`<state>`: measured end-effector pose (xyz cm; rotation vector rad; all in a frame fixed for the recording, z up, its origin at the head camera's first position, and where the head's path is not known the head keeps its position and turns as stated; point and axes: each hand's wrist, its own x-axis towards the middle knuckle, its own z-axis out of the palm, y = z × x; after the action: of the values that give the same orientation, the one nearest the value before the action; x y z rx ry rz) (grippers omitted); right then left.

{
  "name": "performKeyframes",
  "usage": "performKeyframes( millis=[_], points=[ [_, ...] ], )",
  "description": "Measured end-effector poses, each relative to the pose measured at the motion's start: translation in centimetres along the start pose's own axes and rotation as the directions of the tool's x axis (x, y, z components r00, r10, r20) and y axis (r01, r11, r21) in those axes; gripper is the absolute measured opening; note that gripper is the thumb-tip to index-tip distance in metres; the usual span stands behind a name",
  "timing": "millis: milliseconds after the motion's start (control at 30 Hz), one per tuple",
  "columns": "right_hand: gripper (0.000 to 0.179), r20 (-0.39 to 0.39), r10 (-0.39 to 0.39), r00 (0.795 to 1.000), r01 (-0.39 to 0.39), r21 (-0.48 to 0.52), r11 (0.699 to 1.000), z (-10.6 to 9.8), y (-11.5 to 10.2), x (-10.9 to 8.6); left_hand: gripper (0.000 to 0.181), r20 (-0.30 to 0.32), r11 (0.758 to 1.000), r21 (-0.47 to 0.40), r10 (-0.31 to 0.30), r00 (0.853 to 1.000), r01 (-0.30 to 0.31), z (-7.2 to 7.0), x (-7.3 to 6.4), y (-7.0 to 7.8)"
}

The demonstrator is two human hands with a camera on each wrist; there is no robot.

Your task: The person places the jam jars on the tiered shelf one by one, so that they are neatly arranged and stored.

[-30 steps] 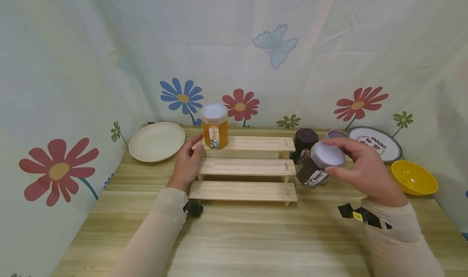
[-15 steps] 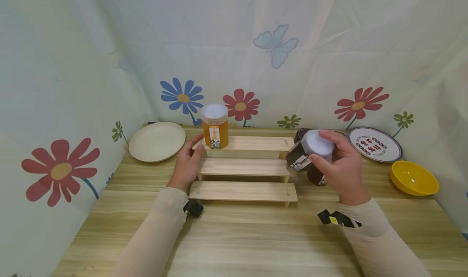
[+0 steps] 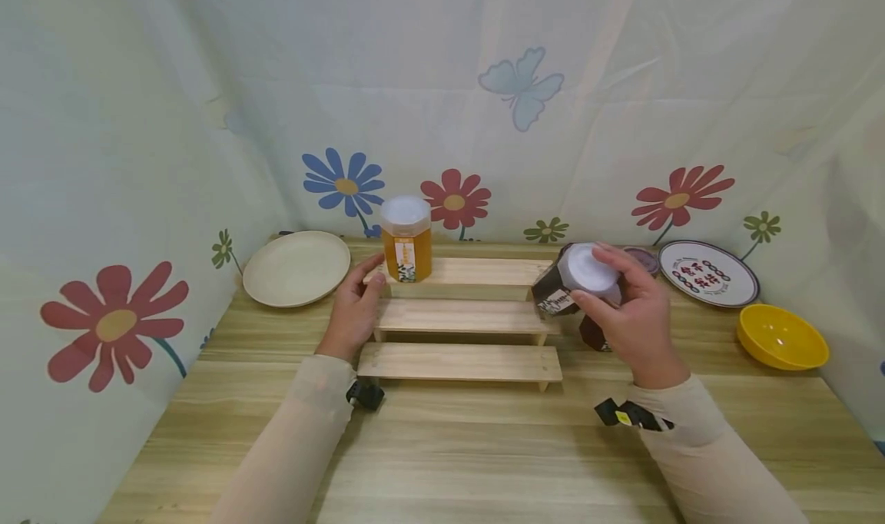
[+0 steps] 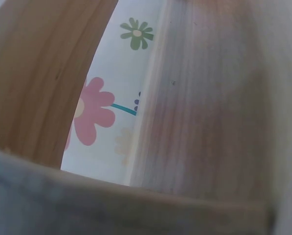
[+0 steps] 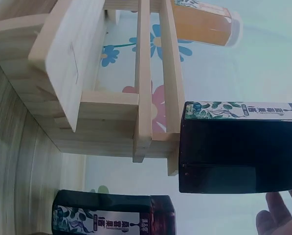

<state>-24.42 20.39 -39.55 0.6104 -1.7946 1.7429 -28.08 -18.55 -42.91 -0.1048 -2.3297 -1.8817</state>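
My left hand (image 3: pixel 354 309) grips the left end of the top step of a three-step wooden rack (image 3: pixel 456 363), thumb in front. Near it, upright on that step, is a jar of amber honey (image 3: pixel 406 247) with a whitish lid. My right hand (image 3: pixel 639 316) holds a dark jar (image 3: pixel 553 290) around its white lid, tilted, at the right end of the upper steps. In the right wrist view this dark jar (image 5: pixel 241 147) overlaps the rack's end. A second dark jar (image 5: pixel 111 213) stands on the table beside the rack, partly hidden by my right hand in the head view.
A purple-topped jar (image 3: pixel 641 259) shows behind my right hand. A patterned plate (image 3: pixel 733 257) and a yellow bowl (image 3: pixel 783 339) lie at the right. A cream plate (image 3: pixel 297 269) is at the back left. A flowered curtain (image 3: pixel 415 86) encloses the wooden table (image 3: pixel 456 455).
My right hand has carried the dark jar left and slightly up to the rack's right end, tilting it more. My left hand and the honey jar have stayed put.
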Motion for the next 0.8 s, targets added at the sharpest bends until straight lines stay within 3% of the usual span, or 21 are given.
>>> performKeyframes(
  millis=[300,800],
  points=[
    [0.062,-0.002,0.082,0.997,-0.082,-0.124,0.989,-0.1,-0.1,0.2,0.048,-0.005,1.0,-0.001,0.002,1.0,-0.002,0.1,-0.2,0.2],
    [0.058,0.063,0.211,0.975,-0.182,-0.307,0.934,-0.5,-1.0,1.7,0.048,-0.005,1.0,-0.015,0.004,1.0,-0.004,0.0,0.1,-0.3]
  ],
)
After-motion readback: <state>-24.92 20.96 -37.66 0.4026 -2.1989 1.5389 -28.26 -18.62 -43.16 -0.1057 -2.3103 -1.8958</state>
